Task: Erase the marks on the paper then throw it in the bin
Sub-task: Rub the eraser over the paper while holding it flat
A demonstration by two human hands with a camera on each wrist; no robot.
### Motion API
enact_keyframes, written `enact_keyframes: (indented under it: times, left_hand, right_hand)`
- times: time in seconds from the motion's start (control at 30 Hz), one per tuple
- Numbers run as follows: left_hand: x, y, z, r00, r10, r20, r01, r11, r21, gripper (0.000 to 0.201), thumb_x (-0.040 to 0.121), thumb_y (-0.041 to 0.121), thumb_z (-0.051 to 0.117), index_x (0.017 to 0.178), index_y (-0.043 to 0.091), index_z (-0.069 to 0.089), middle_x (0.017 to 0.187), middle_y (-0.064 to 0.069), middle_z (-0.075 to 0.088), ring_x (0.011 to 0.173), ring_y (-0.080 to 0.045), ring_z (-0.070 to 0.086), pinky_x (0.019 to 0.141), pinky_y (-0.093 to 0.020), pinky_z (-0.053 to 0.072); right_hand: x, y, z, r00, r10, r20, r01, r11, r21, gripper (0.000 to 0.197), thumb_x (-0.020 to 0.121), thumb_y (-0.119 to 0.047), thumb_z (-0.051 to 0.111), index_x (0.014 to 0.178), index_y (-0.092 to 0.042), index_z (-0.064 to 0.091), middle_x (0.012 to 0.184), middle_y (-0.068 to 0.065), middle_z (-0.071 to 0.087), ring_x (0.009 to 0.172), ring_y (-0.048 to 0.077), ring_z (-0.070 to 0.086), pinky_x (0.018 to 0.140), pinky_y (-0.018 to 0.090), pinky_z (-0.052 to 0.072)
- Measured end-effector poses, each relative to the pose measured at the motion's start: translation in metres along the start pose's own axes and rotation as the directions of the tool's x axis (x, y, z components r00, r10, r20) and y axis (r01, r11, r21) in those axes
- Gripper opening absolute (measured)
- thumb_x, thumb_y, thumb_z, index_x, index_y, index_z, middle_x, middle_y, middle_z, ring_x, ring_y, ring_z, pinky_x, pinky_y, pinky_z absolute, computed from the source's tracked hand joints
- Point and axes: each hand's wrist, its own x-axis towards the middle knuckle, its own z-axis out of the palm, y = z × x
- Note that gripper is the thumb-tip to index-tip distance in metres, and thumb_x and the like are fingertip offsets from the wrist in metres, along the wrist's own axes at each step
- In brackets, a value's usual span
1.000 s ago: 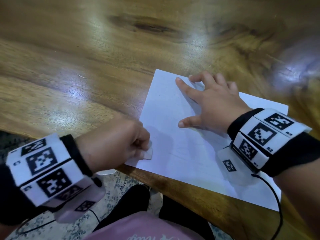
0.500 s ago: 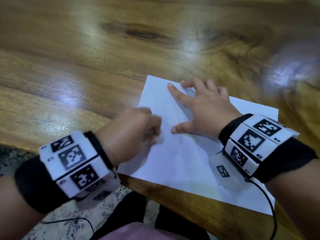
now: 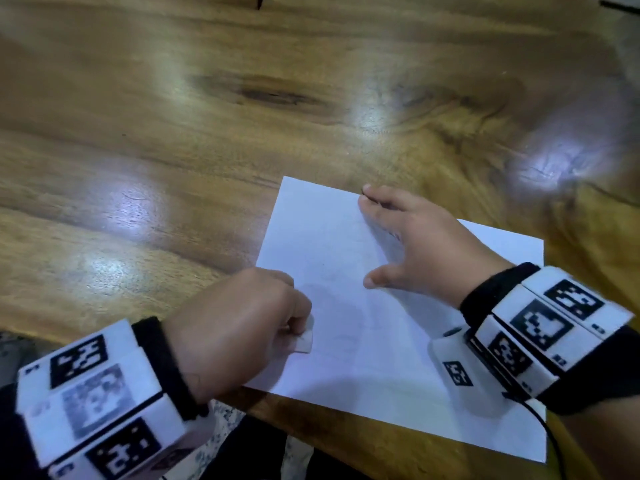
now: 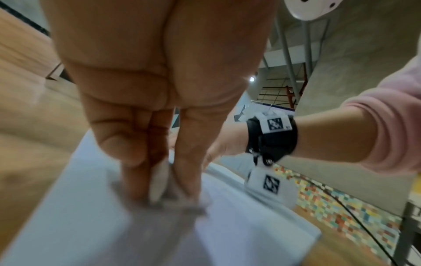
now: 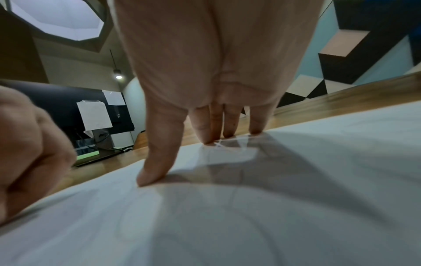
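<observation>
A white sheet of paper (image 3: 381, 341) lies at the near edge of the wooden table (image 3: 173, 168), with only faint pencil traces showing. My left hand (image 3: 249, 323) pinches a small white eraser (image 3: 304, 342) and presses it onto the sheet's left part; in the left wrist view the eraser (image 4: 159, 181) sits between thumb and fingers, down on the paper (image 4: 227, 225). My right hand (image 3: 415, 244) lies flat on the sheet's far side, fingers straight, thumb spread. The right wrist view shows those fingertips (image 5: 205, 136) pressing the paper (image 5: 273, 198) near its far edge. No bin is in view.
The near table edge (image 3: 346, 438) runs just under the sheet, with speckled floor (image 3: 225, 441) and dark trousers below. A cable (image 3: 554, 441) hangs from my right wrist band. Bare wood stretches to the left and beyond the paper.
My left hand with the eraser moved from the sheet's left edge inward, then back down toward the near left. My right hand's fingers drew together and slid toward the far edge.
</observation>
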Motion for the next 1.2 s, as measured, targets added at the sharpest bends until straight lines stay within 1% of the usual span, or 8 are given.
enact_keyframes:
  times: [0.13,0.33,0.57,0.67,0.73,0.83,0.97,1.2]
  left_hand:
    - [0.031,0.005,-0.035,0.988,-0.113,-0.102,0.100,0.988,-0.120,0.011,0.068,0.026,0.075,0.066,0.025,0.064,0.059,0.010,0.060,0.058,-0.002,0.052,0.054,-0.010,0.035]
    - [0.084,0.002,-0.054,0.900,-0.271,-0.341,0.189,0.949,-0.253,0.010,0.070,0.018,0.073,0.074,0.015,0.065,0.057,0.006,0.054,0.059,-0.018,0.053,0.055,-0.024,0.035]
    - [0.082,0.007,-0.042,0.944,-0.166,-0.287,0.128,0.981,-0.144,0.010,0.068,0.022,0.075,0.075,0.015,0.069,0.057,0.011,0.054,0.061,-0.012,0.051,0.051,-0.004,0.032]
    - [0.094,0.012,-0.051,0.912,-0.193,-0.362,0.148,0.978,-0.147,0.009,0.071,0.019,0.072,0.077,0.013,0.069,0.055,0.012,0.048,0.055,-0.010,0.045,0.046,-0.011,0.031]
    - [0.089,0.020,-0.042,0.953,-0.124,-0.276,0.107,0.991,-0.078,0.007,0.072,0.018,0.071,0.077,0.014,0.069,0.054,0.014,0.046,0.059,-0.011,0.046,0.052,-0.020,0.033]
    - [0.076,0.029,-0.033,0.991,-0.028,-0.134,0.029,1.000,0.005,0.004,0.070,0.017,0.069,0.074,0.017,0.070,0.055,0.014,0.048,0.058,-0.006,0.046,0.052,-0.017,0.032]
    - [0.093,0.027,-0.054,0.934,-0.144,-0.328,0.127,0.989,-0.073,0.010,0.074,0.010,0.066,0.083,0.009,0.070,0.066,0.003,0.054,0.072,-0.017,0.053,0.057,-0.021,0.030]
    - [0.079,0.030,-0.037,0.975,-0.080,-0.206,0.082,0.997,0.003,0.009,0.072,0.017,0.070,0.081,0.014,0.070,0.056,0.013,0.048,0.068,-0.012,0.049,0.062,-0.020,0.034]
  right_hand:
    - [0.000,0.002,0.005,1.000,-0.022,0.002,0.022,1.000,0.010,0.106,0.064,-0.037,0.082,0.148,-0.020,0.020,0.156,-0.014,0.008,0.141,0.005,0.014,0.104,0.006,0.007]
    - [0.001,0.004,0.006,0.999,-0.032,-0.001,0.032,0.999,0.019,0.106,0.064,-0.039,0.081,0.148,-0.020,0.021,0.156,-0.014,0.008,0.142,0.007,0.012,0.113,0.016,0.012]
    - [0.000,0.004,0.007,0.998,-0.054,-0.013,0.055,0.998,0.027,0.106,0.065,-0.039,0.081,0.148,-0.019,0.019,0.157,-0.014,0.007,0.143,0.006,0.005,0.111,0.014,0.007]
    - [0.000,0.005,0.007,0.998,-0.056,-0.022,0.057,0.998,0.039,0.105,0.065,-0.038,0.081,0.148,-0.020,0.020,0.156,-0.014,0.009,0.143,0.007,0.006,0.107,0.011,0.006]
    - [0.001,0.006,0.008,0.998,-0.061,-0.030,0.062,0.998,0.026,0.105,0.064,-0.038,0.082,0.148,-0.019,0.022,0.157,-0.013,0.010,0.143,0.007,0.006,0.106,0.010,0.005]
    - [0.002,0.005,0.008,0.998,-0.056,-0.028,0.057,0.998,0.022,0.105,0.064,-0.038,0.082,0.148,-0.018,0.022,0.157,-0.012,0.010,0.144,0.008,0.006,0.107,0.012,0.006]
    - [0.001,0.005,0.009,0.998,-0.053,-0.026,0.053,0.999,0.008,0.105,0.065,-0.039,0.081,0.148,-0.019,0.020,0.156,-0.013,0.010,0.143,0.009,0.008,0.103,0.010,0.006]
    - [0.002,0.005,0.008,0.998,-0.053,-0.020,0.053,0.999,0.005,0.104,0.066,-0.038,0.080,0.148,-0.018,0.020,0.157,-0.013,0.010,0.144,0.009,0.005,0.110,0.016,0.007]
